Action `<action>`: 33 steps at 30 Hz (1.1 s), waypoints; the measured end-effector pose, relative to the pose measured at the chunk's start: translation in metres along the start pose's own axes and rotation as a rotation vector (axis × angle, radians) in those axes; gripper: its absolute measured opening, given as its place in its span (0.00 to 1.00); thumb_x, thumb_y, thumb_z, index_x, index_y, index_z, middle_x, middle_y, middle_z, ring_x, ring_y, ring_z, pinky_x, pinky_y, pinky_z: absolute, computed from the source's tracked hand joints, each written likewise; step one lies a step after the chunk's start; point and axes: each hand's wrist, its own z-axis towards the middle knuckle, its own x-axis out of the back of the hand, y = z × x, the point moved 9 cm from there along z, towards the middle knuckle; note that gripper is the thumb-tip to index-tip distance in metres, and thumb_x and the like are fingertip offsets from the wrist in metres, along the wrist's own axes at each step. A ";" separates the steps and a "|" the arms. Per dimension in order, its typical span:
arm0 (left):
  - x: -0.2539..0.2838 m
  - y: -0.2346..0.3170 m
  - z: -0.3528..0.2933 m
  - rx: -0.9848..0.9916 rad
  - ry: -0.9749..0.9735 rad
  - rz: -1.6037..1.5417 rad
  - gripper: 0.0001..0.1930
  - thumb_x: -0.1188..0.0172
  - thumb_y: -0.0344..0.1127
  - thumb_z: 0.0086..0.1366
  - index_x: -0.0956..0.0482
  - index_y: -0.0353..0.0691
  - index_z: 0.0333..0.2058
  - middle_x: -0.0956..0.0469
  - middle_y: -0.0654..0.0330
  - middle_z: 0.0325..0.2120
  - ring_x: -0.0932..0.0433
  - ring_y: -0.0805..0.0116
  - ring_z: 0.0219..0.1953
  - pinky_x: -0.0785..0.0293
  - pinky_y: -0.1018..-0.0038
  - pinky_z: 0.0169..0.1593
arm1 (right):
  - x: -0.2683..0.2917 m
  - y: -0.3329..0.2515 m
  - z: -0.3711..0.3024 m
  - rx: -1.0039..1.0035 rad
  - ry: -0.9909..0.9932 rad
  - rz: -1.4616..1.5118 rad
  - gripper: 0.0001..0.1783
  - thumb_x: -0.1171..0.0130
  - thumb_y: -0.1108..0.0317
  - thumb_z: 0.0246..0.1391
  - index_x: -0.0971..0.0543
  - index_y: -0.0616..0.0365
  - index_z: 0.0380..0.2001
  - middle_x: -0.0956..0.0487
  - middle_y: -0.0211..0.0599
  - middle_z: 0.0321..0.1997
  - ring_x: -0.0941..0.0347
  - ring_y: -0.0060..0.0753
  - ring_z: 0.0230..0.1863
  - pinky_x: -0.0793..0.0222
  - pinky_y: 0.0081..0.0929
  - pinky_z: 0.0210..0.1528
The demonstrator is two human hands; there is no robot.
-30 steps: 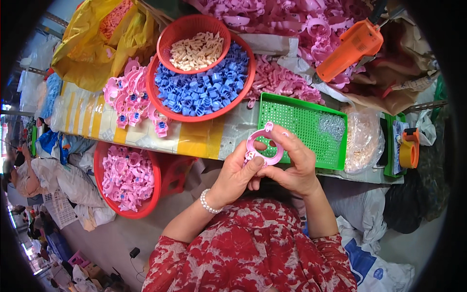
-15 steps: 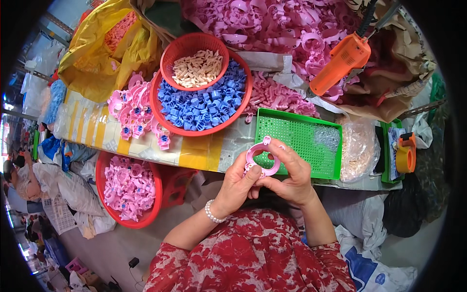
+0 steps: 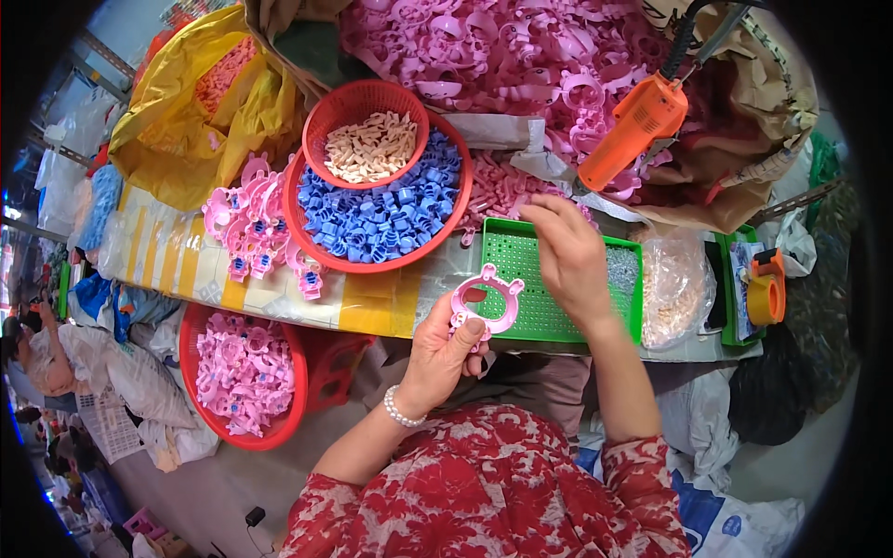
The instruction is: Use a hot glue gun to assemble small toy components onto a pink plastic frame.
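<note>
My left hand (image 3: 435,353) pinches a pink ring-shaped plastic part (image 3: 511,309) with small knobs on its rim, just in front of the green perforated tray (image 3: 507,265). Above that tray my right hand (image 3: 572,260) reaches away from me, its fingers stretched and a little bent. Its fingertips are by the heap of small pink parts (image 3: 499,191) behind the tray; nothing shows in them. Small grey pieces, perhaps screws (image 3: 622,268), lie at the tray's right end. An orange electric screwdriver (image 3: 634,130) hangs beyond my right hand.
A red basket (image 3: 290,219) of blue parts carries a smaller red basket (image 3: 316,139) of cream pieces. Pink assemblies (image 3: 251,219) lie left of them; more fill a lower red basket (image 3: 299,391). Large pink parts (image 3: 521,56) are heaped behind. A tape dispenser (image 3: 766,288) stands far right.
My right hand has let go of the pink ring part and moved forward over the tray to the small pink parts. The left hand keeps the ring, now slightly lower and left.
</note>
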 end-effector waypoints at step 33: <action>-0.030 -0.004 -0.007 0.067 -0.588 -0.804 0.26 0.50 0.50 0.67 0.44 0.61 0.62 0.32 0.56 0.20 0.32 0.69 0.14 0.33 0.78 0.17 | -0.036 -0.027 -0.081 -0.655 -0.113 1.289 0.11 0.33 0.77 0.45 0.24 0.61 0.32 0.23 0.36 0.35 0.27 0.23 0.33 0.29 0.19 0.36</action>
